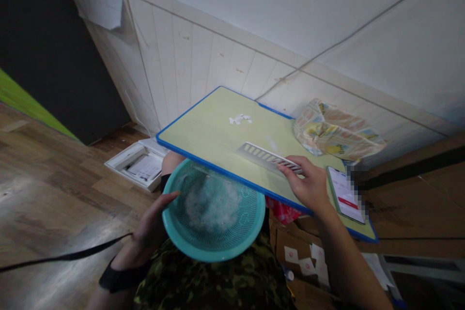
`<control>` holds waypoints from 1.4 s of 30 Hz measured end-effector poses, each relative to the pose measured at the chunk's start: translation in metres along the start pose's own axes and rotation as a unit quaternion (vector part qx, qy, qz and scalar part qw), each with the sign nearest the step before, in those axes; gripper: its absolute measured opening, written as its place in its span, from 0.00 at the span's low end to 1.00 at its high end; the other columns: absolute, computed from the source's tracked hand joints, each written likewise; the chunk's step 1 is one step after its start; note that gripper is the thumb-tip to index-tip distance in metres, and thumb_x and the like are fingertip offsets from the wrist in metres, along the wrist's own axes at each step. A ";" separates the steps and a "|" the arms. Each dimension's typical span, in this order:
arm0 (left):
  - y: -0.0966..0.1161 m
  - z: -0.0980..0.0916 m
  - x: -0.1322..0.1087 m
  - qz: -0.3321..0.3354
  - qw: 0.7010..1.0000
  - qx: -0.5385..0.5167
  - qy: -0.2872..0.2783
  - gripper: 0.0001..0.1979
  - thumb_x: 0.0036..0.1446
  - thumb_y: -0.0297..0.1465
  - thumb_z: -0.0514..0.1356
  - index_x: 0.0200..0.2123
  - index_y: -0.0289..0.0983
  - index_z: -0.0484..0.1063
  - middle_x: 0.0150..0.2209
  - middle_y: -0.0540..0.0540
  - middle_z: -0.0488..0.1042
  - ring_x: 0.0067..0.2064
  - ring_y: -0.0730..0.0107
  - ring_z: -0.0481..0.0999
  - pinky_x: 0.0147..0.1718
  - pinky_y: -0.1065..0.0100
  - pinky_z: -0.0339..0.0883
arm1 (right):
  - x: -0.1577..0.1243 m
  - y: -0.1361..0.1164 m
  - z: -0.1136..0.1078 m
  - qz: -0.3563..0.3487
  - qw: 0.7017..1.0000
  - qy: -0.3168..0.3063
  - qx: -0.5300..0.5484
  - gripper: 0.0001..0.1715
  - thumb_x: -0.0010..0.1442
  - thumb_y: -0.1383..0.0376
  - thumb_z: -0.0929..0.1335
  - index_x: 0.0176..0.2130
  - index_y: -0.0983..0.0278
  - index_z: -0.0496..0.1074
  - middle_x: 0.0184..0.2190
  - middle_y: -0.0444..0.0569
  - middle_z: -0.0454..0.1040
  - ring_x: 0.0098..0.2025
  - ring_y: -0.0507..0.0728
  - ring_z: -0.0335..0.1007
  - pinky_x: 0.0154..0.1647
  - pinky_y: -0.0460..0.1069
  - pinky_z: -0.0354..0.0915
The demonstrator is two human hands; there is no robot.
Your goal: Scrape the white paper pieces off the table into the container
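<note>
My left hand [158, 215] grips the left rim of a teal plastic colander [214, 254], thumb over the edge. The colander rests on my lap below the table's front edge, with a layer of small whitish, translucent bits [212, 201] inside; I cannot tell what they are. In my right hand [308, 181] is a flat white slotted strip [267, 156], pinched at its right end. It is tilted over the yellow tabletop [203, 128] with its far end pointing left. Beyond it, a small cluster of flat white pieces [240, 119] lies on the table.
A patterned fabric bin [334, 135] stands at the table's back right. A phone [345, 196] lies along the right edge. On the floor to the left is an open white box [136, 164]. White cards [307, 265] lie below the table, and a wall borders its back.
</note>
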State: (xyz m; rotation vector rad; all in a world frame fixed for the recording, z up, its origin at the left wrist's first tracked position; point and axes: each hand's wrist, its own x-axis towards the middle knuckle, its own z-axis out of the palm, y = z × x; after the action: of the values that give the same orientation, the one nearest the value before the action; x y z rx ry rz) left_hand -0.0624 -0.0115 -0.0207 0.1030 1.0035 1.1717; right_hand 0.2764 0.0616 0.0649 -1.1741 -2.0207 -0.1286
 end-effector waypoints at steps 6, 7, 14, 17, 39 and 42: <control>0.001 0.003 -0.005 0.011 1.000 0.006 -0.011 0.05 0.54 0.27 0.66 0.29 0.34 0.84 0.24 0.44 0.85 0.27 0.56 0.85 0.32 0.67 0.81 | 0.001 -0.006 -0.007 -0.003 0.999 -0.024 0.021 0.05 0.60 0.63 0.72 0.39 0.60 0.75 0.32 0.45 0.81 0.30 0.54 0.79 0.31 0.46 0.71; 0.001 0.003 -0.005 0.011 1.000 0.007 -0.012 0.05 0.54 0.27 0.67 0.30 0.33 0.84 0.25 0.44 0.85 0.27 0.56 0.85 0.31 0.68 0.81 | 0.001 -0.007 -0.007 0.000 1.000 -0.020 0.018 0.05 0.60 0.63 0.72 0.39 0.60 0.75 0.32 0.45 0.81 0.30 0.54 0.79 0.30 0.46 0.71; 0.002 0.005 -0.004 0.006 1.000 0.005 -0.012 0.07 0.56 0.26 0.65 0.35 0.32 0.85 0.27 0.42 0.86 0.28 0.56 0.85 0.34 0.66 0.80 | 0.003 -0.006 0.005 0.000 1.000 -0.014 0.026 0.05 0.62 0.63 0.71 0.40 0.59 0.75 0.33 0.46 0.82 0.31 0.55 0.79 0.31 0.47 0.72; 0.002 0.007 -0.006 0.017 1.000 0.002 -0.003 0.08 0.57 0.24 0.64 0.30 0.33 0.84 0.25 0.43 0.85 0.25 0.60 0.84 0.32 0.68 0.80 | -0.001 -0.010 0.002 -0.017 0.998 -0.037 0.041 0.05 0.62 0.64 0.71 0.40 0.58 0.76 0.34 0.45 0.82 0.32 0.55 0.80 0.33 0.47 0.73; 0.002 0.010 -0.008 0.017 1.000 0.007 -0.008 0.09 0.58 0.26 0.63 0.32 0.32 0.84 0.26 0.42 0.85 0.27 0.58 0.84 0.34 0.66 0.80 | -0.011 -0.029 -0.014 0.006 0.999 -0.038 0.019 0.04 0.61 0.63 0.72 0.39 0.58 0.75 0.32 0.44 0.82 0.28 0.54 0.78 0.29 0.47 0.71; 0.002 0.007 -0.008 0.012 1.000 0.011 -0.004 0.10 0.58 0.27 0.64 0.40 0.31 0.84 0.27 0.42 0.86 0.30 0.54 0.86 0.38 0.63 0.80 | -0.007 -0.025 -0.012 0.021 1.000 -0.013 0.017 0.05 0.60 0.61 0.73 0.38 0.58 0.75 0.32 0.44 0.82 0.28 0.55 0.78 0.28 0.47 0.72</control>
State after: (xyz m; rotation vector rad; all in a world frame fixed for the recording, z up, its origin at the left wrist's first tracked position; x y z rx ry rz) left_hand -0.0592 -0.0143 -0.0113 0.1371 1.0101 1.1816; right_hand 0.2660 0.0374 0.0759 -1.2012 -2.0118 -0.0570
